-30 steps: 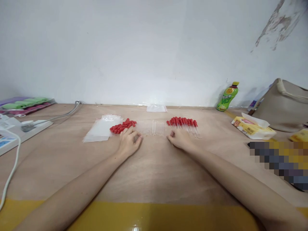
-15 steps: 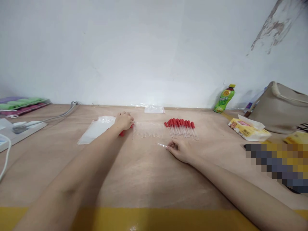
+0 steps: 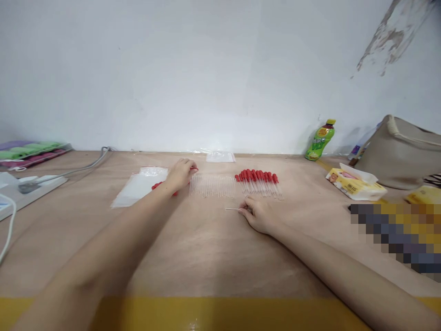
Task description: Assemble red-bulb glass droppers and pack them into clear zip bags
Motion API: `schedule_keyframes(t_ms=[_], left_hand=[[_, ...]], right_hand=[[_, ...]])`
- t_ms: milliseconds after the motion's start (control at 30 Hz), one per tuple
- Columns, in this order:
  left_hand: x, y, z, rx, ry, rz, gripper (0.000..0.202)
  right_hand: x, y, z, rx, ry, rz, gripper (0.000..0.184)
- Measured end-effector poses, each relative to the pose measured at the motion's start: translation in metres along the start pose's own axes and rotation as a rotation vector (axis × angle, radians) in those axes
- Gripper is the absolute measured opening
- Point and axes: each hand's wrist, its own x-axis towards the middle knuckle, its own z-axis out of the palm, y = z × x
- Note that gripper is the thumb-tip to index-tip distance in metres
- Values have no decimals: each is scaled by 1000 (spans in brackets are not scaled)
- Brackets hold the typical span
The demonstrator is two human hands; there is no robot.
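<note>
My left hand [image 3: 179, 174] reaches over a small pile of red rubber bulbs [image 3: 159, 185] and pinches one red bulb at its fingertips. My right hand [image 3: 258, 214] rests on the wooden table [image 3: 213, 248], fingers pinched on a clear glass pipette tube [image 3: 232, 209] that points left. A row of clear tubes [image 3: 212, 185] lies between the hands. Finished droppers with red bulbs [image 3: 258, 180] lie in a row just beyond my right hand.
Clear plastic bags [image 3: 139, 186] lie left of the bulbs, another bag [image 3: 220, 157] by the wall. A green bottle [image 3: 319, 140], tissue pack [image 3: 354, 184] and beige bag [image 3: 403, 151] stand at the right. A power strip [image 3: 34, 184] with cables and coloured trays [image 3: 31, 151] sit at the left.
My left hand went from the near edge of the tubes up to the bulb pile and took a bulb. My right hand drew one tube toward me.
</note>
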Motion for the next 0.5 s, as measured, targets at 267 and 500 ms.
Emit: schedule_keyframes(t_ms=[267,500], left_hand=[[-82,48,12,-819,-71,37,26],[-95,60,19,-1093,-237,-96,21]], right_hand=[[-1,-2,5,6,89,-84,9],[-2,-7,9,31,138,-177,17]])
